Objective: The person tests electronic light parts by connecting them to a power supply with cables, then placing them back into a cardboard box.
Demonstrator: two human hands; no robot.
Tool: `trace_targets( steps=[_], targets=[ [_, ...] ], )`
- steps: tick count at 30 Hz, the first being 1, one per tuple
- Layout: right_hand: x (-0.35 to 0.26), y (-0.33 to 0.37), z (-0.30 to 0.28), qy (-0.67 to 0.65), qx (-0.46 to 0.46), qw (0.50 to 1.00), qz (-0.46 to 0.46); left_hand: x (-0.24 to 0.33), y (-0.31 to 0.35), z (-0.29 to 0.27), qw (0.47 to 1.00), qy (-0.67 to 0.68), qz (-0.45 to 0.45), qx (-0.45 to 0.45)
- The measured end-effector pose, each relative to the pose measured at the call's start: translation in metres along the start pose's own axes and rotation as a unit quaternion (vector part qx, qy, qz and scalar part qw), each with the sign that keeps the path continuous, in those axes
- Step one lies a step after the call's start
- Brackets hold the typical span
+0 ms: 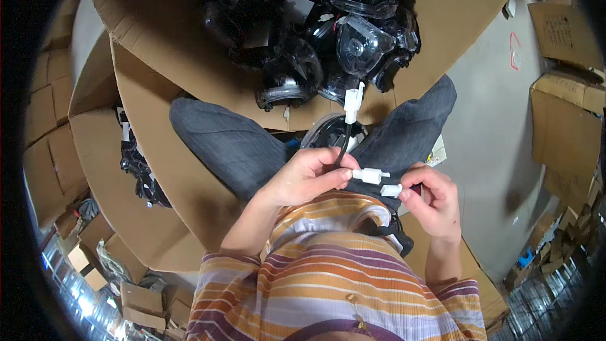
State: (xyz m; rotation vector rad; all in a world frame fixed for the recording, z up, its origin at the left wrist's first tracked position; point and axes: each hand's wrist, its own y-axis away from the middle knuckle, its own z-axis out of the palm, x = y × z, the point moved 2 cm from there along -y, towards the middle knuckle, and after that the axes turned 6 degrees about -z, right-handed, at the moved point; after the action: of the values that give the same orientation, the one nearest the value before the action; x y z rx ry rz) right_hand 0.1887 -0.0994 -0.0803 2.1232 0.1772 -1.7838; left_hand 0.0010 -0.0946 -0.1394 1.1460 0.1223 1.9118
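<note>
Over the lap [404,136], the left plug [370,176], pinched by the left hand [312,178], sits just apart from the right plug [391,190], pinched by the right hand [435,202]. Aligning seems the step; joining calls for squared ends, hard to make out.

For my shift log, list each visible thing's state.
Left hand, pinching a white connector
Right hand, pinching a second white connector
Held connectors, apart
Upper white connector, free of both hands
Black cable, bent
Clear-lensed lamp units, heaped
Front carton, open
Left carton, open
</note>
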Motion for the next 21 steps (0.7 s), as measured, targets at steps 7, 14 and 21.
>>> trace_targets(
  steps=[7,14,21],
  targets=[
    [0.001,-0.003,-0.001,-0.038,-0.011,0.998,0.054,0.006,0.005,0.000,0.995,-0.084,0.039,0.036],
    [0.007,-0.001,0.003,-0.091,0.004,0.991,0.096,0.015,0.011,0.003,0.943,-0.268,0.185,0.073],
    [0.006,-0.004,0.002,-0.094,-0.009,0.991,0.095,0.009,0.010,-0.001,0.947,-0.234,0.214,0.048]
  ],
)
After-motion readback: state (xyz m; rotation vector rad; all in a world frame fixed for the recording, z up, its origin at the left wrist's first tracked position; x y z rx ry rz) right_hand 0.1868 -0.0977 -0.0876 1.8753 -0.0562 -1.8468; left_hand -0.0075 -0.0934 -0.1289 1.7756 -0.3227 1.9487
